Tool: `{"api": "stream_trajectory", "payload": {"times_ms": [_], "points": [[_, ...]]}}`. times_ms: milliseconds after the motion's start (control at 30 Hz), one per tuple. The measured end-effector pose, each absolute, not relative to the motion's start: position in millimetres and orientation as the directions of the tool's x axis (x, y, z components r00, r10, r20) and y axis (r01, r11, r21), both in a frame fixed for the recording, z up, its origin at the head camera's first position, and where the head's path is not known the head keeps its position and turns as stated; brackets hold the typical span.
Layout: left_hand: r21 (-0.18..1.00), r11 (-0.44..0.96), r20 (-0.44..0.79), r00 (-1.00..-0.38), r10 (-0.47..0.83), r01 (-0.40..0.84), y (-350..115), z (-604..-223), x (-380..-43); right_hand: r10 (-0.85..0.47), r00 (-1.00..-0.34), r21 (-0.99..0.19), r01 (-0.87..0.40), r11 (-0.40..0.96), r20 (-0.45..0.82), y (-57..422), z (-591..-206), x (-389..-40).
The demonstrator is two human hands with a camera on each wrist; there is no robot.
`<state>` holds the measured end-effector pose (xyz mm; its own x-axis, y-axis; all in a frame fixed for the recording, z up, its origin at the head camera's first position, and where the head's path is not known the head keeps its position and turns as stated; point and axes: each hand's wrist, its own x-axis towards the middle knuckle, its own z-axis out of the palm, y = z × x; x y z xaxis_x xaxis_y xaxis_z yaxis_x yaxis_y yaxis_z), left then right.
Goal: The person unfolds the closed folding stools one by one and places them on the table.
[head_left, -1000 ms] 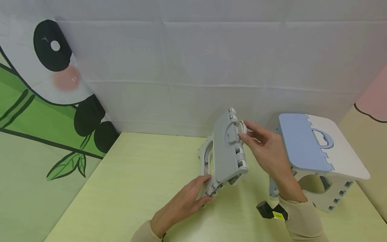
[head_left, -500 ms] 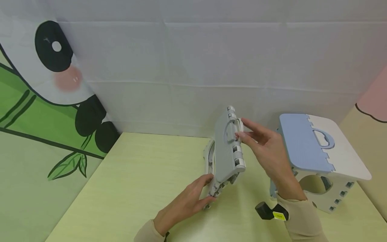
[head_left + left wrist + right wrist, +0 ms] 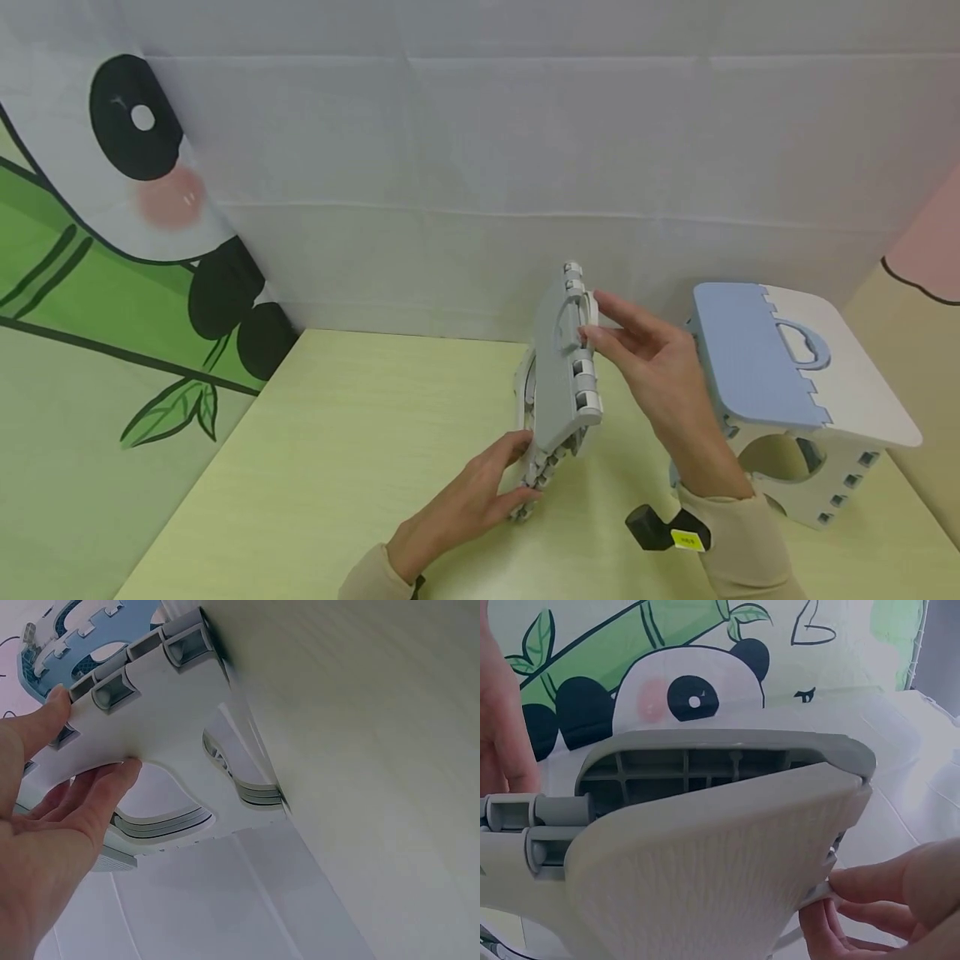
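Note:
A grey and white folding stool (image 3: 551, 367), nearly folded flat, stands on edge above the table between both hands. My left hand (image 3: 472, 500) grips its lower leg panel; in the left wrist view the thumb lies on the hinged edge and the fingers reach into the panel's cutout. At the upper right edge my right hand (image 3: 660, 367) pinches the stool's carrying handle (image 3: 590, 308) between thumb and fingers. From the right wrist view, the two halves of the stool's top (image 3: 697, 877) form a narrow wedge, with ribs showing inside.
A blue and white folding stool (image 3: 731, 350) stands unfolded to the right, close to the right forearm. The pale yellow table (image 3: 300, 467) meets a white cloth backdrop (image 3: 480, 167) behind. A panda print (image 3: 138, 117) covers the left side.
The grey stool's leg panel has drawn in closer to its top, so it looks flatter. Left hand has shifted slightly right, right hand slightly left; both keep their holds.

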<state>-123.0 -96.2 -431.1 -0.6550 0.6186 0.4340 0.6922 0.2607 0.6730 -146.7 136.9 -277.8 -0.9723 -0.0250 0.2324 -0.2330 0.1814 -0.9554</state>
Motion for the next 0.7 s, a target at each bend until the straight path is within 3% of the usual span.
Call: {"api": "stream_trajectory", "payload": {"times_ms": [300,700], "points": [[0.696,0.25,0.419,-0.662,0.621,0.674,-94.9,-435.0,-124.3,-0.008,-0.975,-0.949,-0.219,0.227,0.223,137.4,-276.1,-147.1],[0.8,0.178,0.354,-0.691,0.631,0.573,-92.8,-432.5,-127.4,-0.049,-0.982,-0.965,-0.191,0.181,0.185,136.8,-272.6,-149.5]]}}
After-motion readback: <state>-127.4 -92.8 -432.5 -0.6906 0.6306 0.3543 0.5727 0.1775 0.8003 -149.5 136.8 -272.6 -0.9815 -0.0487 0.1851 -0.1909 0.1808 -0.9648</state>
